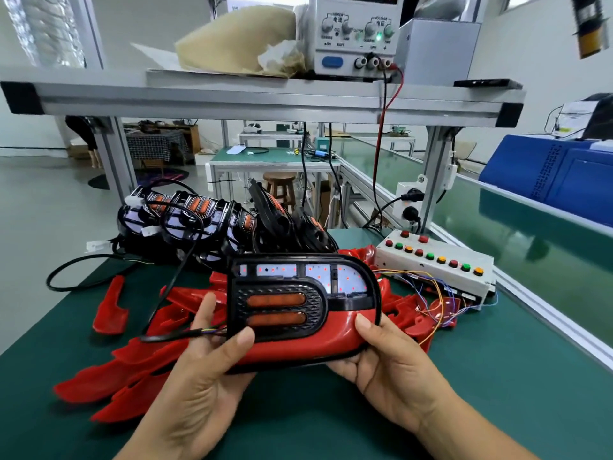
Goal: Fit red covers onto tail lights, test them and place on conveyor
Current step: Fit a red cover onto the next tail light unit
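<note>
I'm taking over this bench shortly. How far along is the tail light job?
Done: a red cover already sits along the lower edge of the tail light. In hand: the left hand and right hand grip it, and small red dots glow in its white panel, so testing seems under way. Left: it is not yet on the conveyor, and bare lights and loose covers wait on the table.
</note>
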Demonstrator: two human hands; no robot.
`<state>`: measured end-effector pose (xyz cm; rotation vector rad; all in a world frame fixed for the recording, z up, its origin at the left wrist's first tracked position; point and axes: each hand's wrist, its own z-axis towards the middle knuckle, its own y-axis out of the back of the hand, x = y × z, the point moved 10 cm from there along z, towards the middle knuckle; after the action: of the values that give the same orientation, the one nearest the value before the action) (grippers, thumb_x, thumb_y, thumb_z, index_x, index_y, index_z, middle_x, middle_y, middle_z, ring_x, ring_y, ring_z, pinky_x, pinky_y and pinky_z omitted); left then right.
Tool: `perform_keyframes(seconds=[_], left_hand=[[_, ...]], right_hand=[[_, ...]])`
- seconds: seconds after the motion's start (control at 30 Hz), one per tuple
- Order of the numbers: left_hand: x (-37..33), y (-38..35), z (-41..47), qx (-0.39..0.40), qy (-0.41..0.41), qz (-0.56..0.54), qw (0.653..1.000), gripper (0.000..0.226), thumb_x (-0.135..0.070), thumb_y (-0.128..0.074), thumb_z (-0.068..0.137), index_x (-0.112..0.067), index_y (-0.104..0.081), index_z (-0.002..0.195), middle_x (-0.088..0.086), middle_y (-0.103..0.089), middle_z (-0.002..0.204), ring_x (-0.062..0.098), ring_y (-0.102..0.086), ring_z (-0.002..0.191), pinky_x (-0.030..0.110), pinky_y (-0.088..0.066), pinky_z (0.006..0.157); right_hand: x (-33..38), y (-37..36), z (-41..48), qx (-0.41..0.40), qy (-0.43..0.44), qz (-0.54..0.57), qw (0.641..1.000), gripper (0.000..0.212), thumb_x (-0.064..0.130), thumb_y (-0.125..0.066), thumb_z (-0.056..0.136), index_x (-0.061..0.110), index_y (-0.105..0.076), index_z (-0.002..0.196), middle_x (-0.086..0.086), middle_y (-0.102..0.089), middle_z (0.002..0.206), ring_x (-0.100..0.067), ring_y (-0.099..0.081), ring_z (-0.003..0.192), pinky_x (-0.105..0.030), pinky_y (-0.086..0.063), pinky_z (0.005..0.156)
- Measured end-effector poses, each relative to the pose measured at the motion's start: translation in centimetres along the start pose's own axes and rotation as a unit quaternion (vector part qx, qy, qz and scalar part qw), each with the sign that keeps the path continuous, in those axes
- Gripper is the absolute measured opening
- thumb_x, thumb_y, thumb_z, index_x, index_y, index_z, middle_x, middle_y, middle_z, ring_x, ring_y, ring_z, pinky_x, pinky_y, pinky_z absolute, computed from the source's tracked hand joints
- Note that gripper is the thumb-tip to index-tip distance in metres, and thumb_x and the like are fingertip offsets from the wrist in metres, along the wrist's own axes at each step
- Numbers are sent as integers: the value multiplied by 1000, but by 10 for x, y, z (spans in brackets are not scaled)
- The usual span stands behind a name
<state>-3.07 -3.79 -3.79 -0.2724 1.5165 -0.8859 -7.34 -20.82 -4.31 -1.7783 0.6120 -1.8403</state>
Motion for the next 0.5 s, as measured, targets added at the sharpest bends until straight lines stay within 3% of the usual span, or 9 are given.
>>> perform_keyframes(seconds=[0.07,0.13,0.2,0.3,0.37,0.5], left_hand=[[16,-4,-4,-10,14,-11,1000,86,-10,-86,54,-21,-58,134,8,-69,123,23,-69,108,34,-60,78],[33,-11,-5,-15,31,-6,999,89,-18,-102,25,-22,-74,109,7,-73,116,21,-71,102,30,-60,75],[38,-16,-4,-21,24,-4,999,85,-22,-102,17,-25,-78,98,7,-73,115,20,-70,104,28,-60,75],[28,-2,-1,-74,-7,-21,997,64,-15,-99,36,-23,-80,96,8,-73,114,18,-72,100,25,-59,68],[21,4,-1,-95,-25,-30,995,38,-6,-78,58,-21,-81,92,7,-75,110,16,-73,96,23,-59,66],[14,11,-3,-121,-42,-23,991,44,-3,-69,62,-14,-73,104,8,-75,108,13,-73,92,19,-57,61]], right_hand=[[0,-3,0,5,6,25,1000,51,17,-75,68,7,-66,117,-27,-67,112,-35,-71,91,-42,-59,75],[-5,-12,1,18,6,33,999,57,16,-74,71,5,-59,125,-28,-64,118,-36,-69,98,-42,-58,80],[-12,-27,4,47,14,15,999,48,12,-72,74,8,-62,121,-24,-64,122,-33,-67,106,-39,-56,84],[-20,-42,13,51,16,-37,998,43,6,-73,74,9,-66,115,-20,-66,120,-30,-66,108,-37,-55,88],[-25,-48,22,45,-2,-47,998,48,6,-73,74,3,-60,121,-22,-65,121,-32,-65,109,-38,-55,89],[-32,-53,29,49,-11,-48,998,43,9,-73,73,0,-64,115,-23,-67,116,-30,-68,104,-36,-56,82]])
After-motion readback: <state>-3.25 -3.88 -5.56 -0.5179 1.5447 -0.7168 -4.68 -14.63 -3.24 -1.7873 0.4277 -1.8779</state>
